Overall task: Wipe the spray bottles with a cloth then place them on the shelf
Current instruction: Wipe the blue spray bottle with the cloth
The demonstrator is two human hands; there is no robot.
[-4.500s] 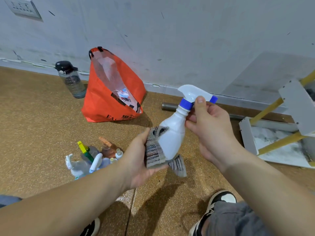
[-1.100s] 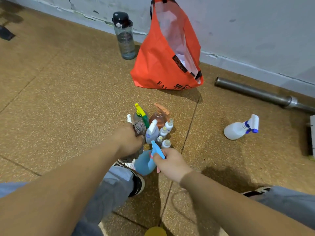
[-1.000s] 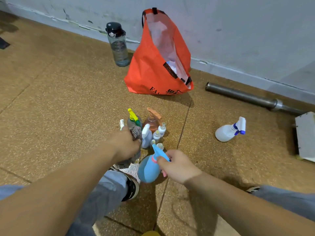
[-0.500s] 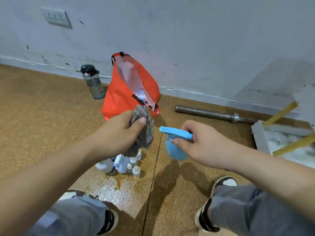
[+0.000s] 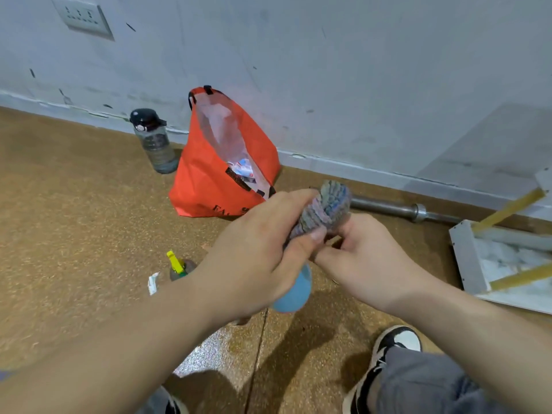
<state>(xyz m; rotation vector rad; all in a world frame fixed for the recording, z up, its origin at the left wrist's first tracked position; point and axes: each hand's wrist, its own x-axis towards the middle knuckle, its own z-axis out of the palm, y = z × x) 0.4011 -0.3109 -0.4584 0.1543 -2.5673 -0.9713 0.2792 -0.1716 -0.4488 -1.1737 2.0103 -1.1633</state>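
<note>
Left hand (image 5: 254, 255) was clamped on the cloth (image 5: 325, 207): thumb across the front, fingers round the back, with the cloth bunched over the top of the blue spray bottle (image 5: 291, 291). Right hand (image 5: 367, 258) was curled in at the bottle's neck just under the cloth, thumb and fingers closed on it. Neck and trigger were covered, so I couldn't see the exact contact.

The bottle was up off the floor (image 5: 74, 234), between both hands, tilted with its base toward me. Only the rounded blue base showed, below my left palm.

The cloth was striped grey-blue, its free end sticking up above my left fingers.

On the floor, left of my left wrist, was a spray bottle with a yellow-green trigger (image 5: 177, 265), upright. A small white piece (image 5: 153, 282) was just beside it, too little showing to tell what. My forearm hid whatever lay behind.

Far edge of the floor, against the wall (image 5: 358, 70):
- Orange bag (image 5: 215, 180), mouth open, small packets inside.
- Clear water bottle with a black cap (image 5: 155, 144), upright, just left of the bag.
- Metal bar (image 5: 394, 207), lying along the foot of the wall right of the bag, one end behind the cloth.

At the right edge of the floor was the shelf (image 5: 466, 258), white panels with yellow rods, well apart from the blue bottle.

My right shoe (image 5: 391, 345), black and white, sat on the floor under my right forearm, with the grey trouser leg beside it. A wall socket (image 5: 83, 16) was high on the wall at the left.
</note>
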